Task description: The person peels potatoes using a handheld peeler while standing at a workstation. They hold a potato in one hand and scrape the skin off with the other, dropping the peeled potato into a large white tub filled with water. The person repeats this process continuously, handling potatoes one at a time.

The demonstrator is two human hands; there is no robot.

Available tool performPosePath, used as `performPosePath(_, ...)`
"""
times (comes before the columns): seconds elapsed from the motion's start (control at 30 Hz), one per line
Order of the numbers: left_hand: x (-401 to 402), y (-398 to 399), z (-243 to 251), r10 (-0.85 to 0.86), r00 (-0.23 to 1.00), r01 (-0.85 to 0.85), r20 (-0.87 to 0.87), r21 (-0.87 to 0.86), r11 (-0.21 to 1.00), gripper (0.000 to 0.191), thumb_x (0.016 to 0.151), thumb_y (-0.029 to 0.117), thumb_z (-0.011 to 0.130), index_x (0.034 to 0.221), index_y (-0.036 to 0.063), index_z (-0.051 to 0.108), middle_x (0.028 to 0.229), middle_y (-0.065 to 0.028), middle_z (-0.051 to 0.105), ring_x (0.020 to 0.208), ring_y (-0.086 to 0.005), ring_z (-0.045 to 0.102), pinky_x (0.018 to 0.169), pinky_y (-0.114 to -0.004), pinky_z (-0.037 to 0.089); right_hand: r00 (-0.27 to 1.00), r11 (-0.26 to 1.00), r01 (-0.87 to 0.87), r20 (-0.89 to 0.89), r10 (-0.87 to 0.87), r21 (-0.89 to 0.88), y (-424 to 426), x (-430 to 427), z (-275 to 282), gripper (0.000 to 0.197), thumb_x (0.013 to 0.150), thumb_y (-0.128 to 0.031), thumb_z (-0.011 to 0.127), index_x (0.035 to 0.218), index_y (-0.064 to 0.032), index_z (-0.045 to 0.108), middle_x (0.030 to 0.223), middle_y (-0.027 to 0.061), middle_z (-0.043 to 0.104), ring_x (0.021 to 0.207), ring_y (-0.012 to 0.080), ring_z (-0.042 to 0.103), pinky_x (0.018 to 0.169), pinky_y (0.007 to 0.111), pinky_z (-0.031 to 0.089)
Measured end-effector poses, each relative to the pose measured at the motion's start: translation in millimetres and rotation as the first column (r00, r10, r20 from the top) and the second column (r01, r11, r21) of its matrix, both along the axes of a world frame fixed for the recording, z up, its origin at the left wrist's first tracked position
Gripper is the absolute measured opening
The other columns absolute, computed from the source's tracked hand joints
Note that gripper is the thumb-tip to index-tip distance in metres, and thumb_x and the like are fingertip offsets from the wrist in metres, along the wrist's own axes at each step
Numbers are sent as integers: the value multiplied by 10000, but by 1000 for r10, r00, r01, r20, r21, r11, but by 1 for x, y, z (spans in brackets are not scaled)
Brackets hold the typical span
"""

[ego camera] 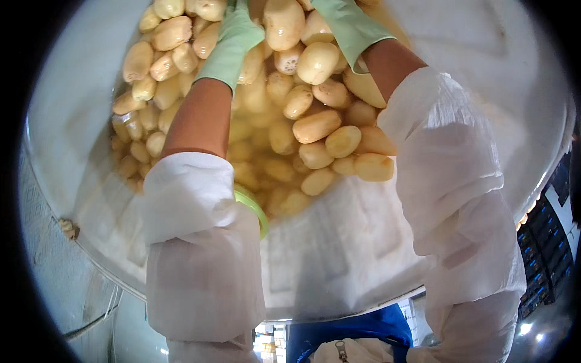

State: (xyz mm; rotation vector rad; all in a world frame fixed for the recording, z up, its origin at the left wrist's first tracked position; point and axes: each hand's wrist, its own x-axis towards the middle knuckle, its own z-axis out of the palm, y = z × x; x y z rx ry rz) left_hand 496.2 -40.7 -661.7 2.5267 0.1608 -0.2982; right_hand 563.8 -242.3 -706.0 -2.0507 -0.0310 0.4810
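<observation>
Peeled lotus root segments (316, 126) fill a large white tub (327, 254), heaped at the top and partly under cloudy yellowish water. My left hand (236, 36), in a pale green glove, reaches over the pile at the upper middle; its fingers run past the top edge. My right hand (354, 27), in a matching glove, lies on the pile at the upper right, its fingers also cut off. Whether either hand grips a segment cannot be told. Part of a light green plastic rim (252, 206) shows beside my left sleeve, low in the tub.
The tub's rim curves round the view. A small tan lump (69, 229) sits on it at the left. Outside, a thin cord (91, 321) hangs at the lower left, and black crates (544, 249) stand at the right. Blue cloth (358, 324) shows at the bottom.
</observation>
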Motion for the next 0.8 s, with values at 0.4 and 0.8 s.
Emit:
performPosePath(0.4,20,14,-17,-184,982,178,-48,577,797,721,795,315,626,1431,159,323,1374,-143,451,1221,-404,431,991,-451,419,903,941,326,-263,-339,-93,13,-56,174,361,971,-336,447,1185,-73,570,1131,118,598,1001,201,535,874,321,423)
performPosePath(0.8,-82,47,35,-133,939,148,-317,25,989,971,696,401,755,1456,92,237,1363,-190,456,1254,-368,432,1050,-412,373,992,980,-124,9,127,-154,-13,-68,27,390,965,-409,397,1080,-144,657,851,123,632,786,235,599,677,340,503)
